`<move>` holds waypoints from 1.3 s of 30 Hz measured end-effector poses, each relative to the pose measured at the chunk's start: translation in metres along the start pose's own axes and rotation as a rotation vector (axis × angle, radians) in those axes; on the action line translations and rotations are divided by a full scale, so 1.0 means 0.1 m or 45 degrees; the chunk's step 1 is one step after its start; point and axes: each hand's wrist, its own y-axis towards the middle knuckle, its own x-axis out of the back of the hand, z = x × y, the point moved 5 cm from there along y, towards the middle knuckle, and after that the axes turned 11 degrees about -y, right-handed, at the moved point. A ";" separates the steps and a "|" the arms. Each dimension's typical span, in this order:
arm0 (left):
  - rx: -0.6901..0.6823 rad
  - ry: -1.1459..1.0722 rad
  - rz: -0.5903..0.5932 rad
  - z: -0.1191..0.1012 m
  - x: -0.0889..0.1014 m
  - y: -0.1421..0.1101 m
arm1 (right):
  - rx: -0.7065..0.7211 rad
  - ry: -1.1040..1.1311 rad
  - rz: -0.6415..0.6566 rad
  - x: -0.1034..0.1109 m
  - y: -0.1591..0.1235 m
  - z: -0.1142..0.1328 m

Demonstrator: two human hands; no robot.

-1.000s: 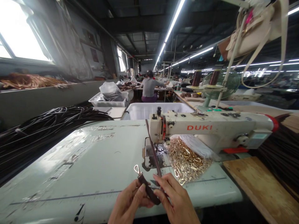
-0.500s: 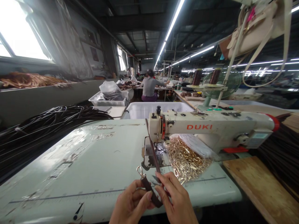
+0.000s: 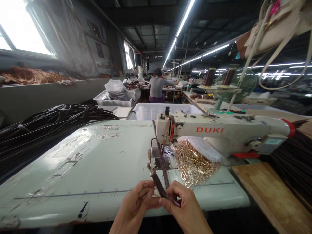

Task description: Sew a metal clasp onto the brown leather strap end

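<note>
A dark brown leather strap (image 3: 159,186) slants between my hands, with a metal snap hook (image 3: 150,169) on its upper end. My left hand (image 3: 136,203) is closed on the strap from the left; something whitish shows by its fingertips, too unclear to name. My right hand (image 3: 181,204) pinches the strap's lower part between thumb and fingers, where it bends to the right. A longer length of brown strap (image 3: 162,162) runs down past the needle area of the sewing machine (image 3: 207,128) to my right hand. Whether the two lengths join is hidden.
Right of the needle lies a clear bag of gold snap hooks (image 3: 195,165). Dark straps (image 3: 56,126) are heaped at the left. A white bin (image 3: 146,110) stands behind the table, a wooden board (image 3: 273,191) at right. Further back, a person (image 3: 157,86) sits.
The strap's hook end has turned and shifted slightly. My right hand has gone from holding a small grey blade beside the strap to pinching its lower part; the blade is out of sight.
</note>
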 end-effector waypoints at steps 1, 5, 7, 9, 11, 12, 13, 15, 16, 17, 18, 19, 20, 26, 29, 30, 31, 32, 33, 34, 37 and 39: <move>-0.002 0.034 -0.017 -0.03 0.01 -0.01 | -0.008 0.049 0.007 -0.02 0.01 -0.01; 0.026 0.153 -0.038 -0.05 0.07 0.02 | -0.043 0.207 0.023 -0.07 0.03 -0.06; 0.049 0.178 -0.031 0.00 0.10 0.08 | -0.029 0.228 0.004 -0.10 0.03 -0.07; 0.032 0.245 -0.041 0.03 0.11 0.13 | 0.009 0.210 -0.033 -0.11 0.03 -0.07; -0.045 0.375 -0.059 0.03 0.11 0.14 | 0.031 0.186 -0.080 -0.11 0.02 -0.06; -0.106 0.465 -0.059 0.01 0.09 0.13 | 0.025 0.183 -0.099 -0.11 0.02 -0.05; -0.183 0.564 -0.075 -0.01 0.07 0.11 | 0.004 0.191 -0.115 -0.10 0.01 -0.05; -0.357 0.721 -0.142 -0.08 0.04 0.04 | -0.056 0.233 -0.124 -0.08 0.01 -0.04; -0.436 0.760 -0.171 -0.11 0.02 0.00 | -0.080 0.258 -0.120 -0.08 0.02 -0.04; -0.505 0.772 -0.180 -0.14 0.00 -0.03 | -0.096 0.280 -0.114 -0.07 0.02 -0.03; -0.568 0.758 -0.166 -0.16 -0.02 -0.06 | -0.107 0.298 -0.112 -0.06 0.03 -0.02; -0.623 0.734 -0.127 -0.17 -0.04 -0.08 | -0.113 0.313 -0.107 -0.06 0.04 -0.02; -0.674 0.715 -0.067 -0.18 -0.06 -0.10 | -0.123 0.327 -0.100 -0.05 0.05 -0.02; -0.494 0.263 0.037 -0.16 0.00 0.00 | -0.165 0.414 -0.011 -0.09 0.08 -0.07; -0.224 0.196 -0.090 -0.06 0.09 0.12 | -0.140 0.432 0.024 -0.13 0.07 -0.09; -0.184 0.238 -0.091 -0.04 0.09 0.16 | -0.134 0.439 0.034 -0.14 0.07 -0.10; -0.175 0.291 -0.067 -0.03 0.09 0.19 | -0.127 0.447 0.040 -0.14 0.07 -0.10; -0.194 0.354 -0.037 -0.03 0.08 0.21 | -0.114 0.451 0.044 -0.15 0.07 -0.10; -0.231 0.424 -0.019 -0.03 0.08 0.22 | -0.101 0.451 0.043 -0.14 0.07 -0.10; -0.274 0.498 -0.017 -0.05 0.08 0.23 | -0.082 0.440 0.042 -0.14 0.08 -0.10; -0.447 0.670 -0.123 -0.11 0.12 0.18 | -0.019 0.375 0.038 -0.11 0.08 -0.06; -0.533 0.690 -0.203 -0.15 0.14 0.14 | -0.005 0.352 0.047 -0.10 0.08 -0.05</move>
